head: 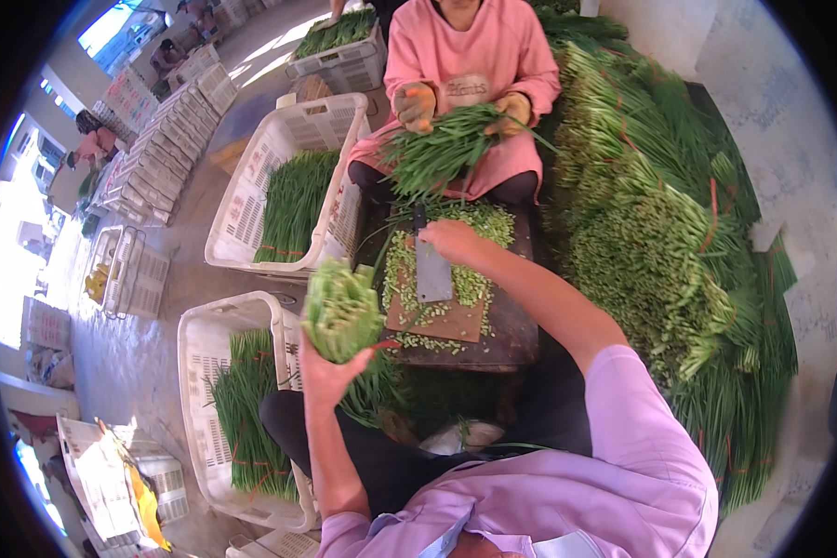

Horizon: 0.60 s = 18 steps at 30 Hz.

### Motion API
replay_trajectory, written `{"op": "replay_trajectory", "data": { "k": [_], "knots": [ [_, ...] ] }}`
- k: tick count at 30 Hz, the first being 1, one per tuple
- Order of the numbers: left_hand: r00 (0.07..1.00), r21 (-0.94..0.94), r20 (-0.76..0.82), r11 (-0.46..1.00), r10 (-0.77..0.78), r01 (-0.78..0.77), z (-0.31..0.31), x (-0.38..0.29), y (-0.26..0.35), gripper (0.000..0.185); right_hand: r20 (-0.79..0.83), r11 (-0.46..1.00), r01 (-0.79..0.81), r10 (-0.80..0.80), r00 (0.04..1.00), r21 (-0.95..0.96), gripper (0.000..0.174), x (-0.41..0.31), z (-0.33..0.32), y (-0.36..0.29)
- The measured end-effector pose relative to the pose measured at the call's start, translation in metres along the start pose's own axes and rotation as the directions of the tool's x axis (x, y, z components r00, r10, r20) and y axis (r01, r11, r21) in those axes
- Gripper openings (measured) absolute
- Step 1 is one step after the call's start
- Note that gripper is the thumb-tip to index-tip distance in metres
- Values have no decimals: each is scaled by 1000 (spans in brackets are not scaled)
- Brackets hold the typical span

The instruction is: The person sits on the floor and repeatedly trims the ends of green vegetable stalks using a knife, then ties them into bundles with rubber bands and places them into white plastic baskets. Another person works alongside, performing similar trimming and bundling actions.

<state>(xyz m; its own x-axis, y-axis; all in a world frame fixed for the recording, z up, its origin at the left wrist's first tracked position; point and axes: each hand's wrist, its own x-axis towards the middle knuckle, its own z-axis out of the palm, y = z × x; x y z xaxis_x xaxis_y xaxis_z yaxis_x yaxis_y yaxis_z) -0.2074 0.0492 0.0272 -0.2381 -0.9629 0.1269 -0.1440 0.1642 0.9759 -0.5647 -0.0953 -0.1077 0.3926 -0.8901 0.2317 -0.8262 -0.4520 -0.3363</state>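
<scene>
My left hand point(335, 370) grips a bundle of green stalks point(342, 314), likely garlic chives, with the cut ends upward and the leaves hanging below. A red tie shows by my thumb. My right hand point(450, 242) is curled over the cleaver point(433, 273) where handle meets blade; whether the fingers hold it is unclear. The cleaver's black handle points away from me. Under its blade is a brown board point(436, 321) strewn with chopped stalk ends point(485, 289), on a low dark wooden table point(513, 342).
Facing me, a gloved person in pink point(471, 56) holds loose greens point(439, 150). Two white plastic crates point(216, 254) point(195, 446) with tied bundles stand at my left. A large heap of bundled greens point(642, 230) fills the right side. Stacked crates point(167, 139) line the far left.
</scene>
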Motion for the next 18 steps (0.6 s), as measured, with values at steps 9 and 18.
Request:
{"op": "replay_trajectory", "data": {
  "k": [9,18],
  "knots": [
    [993,554,86,832,-86,24,10,22,-47,119,358,830,327,-167,919,-452,17,76,77,61],
    [975,777,204,621,-92,-104,31,59,-71,113,750,959,-283,190,633,-4,32,-58,-107,32]
  ]
}}
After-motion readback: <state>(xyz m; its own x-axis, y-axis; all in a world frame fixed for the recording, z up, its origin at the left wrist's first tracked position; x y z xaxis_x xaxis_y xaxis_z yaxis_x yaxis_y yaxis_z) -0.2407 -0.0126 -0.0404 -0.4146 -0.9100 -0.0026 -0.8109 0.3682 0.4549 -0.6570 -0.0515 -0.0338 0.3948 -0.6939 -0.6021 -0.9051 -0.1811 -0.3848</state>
